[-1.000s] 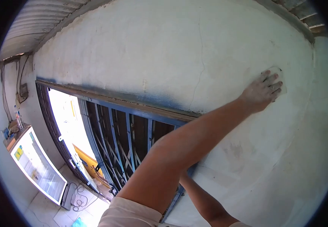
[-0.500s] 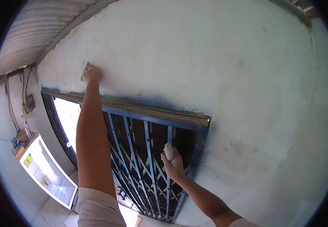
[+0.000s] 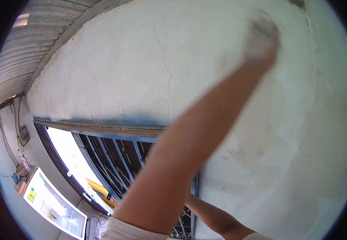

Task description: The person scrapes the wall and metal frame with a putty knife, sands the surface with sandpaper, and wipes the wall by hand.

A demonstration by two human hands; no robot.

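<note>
My left hand is raised at the upper right, against or close to the pale plastered wall. Motion smears it; its fingers look closed around something greyish that I cannot make out. The left arm crosses the view diagonally. Behind it, at the lower middle, the right forearm shows, while my right hand and anything in it are hidden. A thin crack runs down the wall, left of the raised hand.
Below the wall is a doorway with a blue folding metal gate and a ledge over it. A glass-fronted display cabinet stands lower left. Cables hang on the side wall. Corrugated roofing slopes at upper left.
My left hand has swept from the left part of the wall, where it held a thin flat piece, to the upper right. My right hand, earlier gripping a pale handle, is now covered.
</note>
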